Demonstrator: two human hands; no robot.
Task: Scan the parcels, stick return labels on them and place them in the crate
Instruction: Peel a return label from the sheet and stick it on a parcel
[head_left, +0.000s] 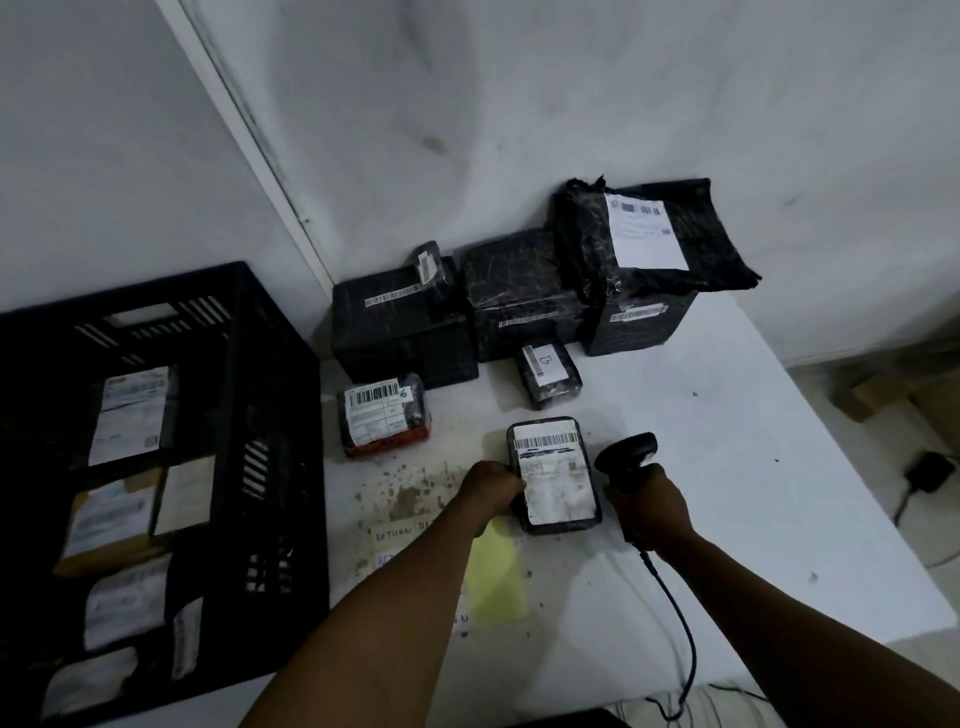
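My left hand (491, 491) grips the left edge of a small black parcel (555, 475) with a white barcode label, held just above the white table (727, 467). My right hand (647, 501) holds a black corded barcode scanner (626, 457) right beside the parcel's right side, its head level with the label. Under my left forearm lie a yellow sheet (498, 577) and white return labels (400, 535) with handwriting. The black crate (280, 415) stands at the left with several labelled parcels inside.
Black-wrapped parcels line the wall: three larger boxes (400, 327), (519, 291), (644, 322), with a black bag (649, 228) on top. Two small parcels (382, 413), (548, 371) lie in front. The scanner cable (680, 634) trails toward the table's near edge.
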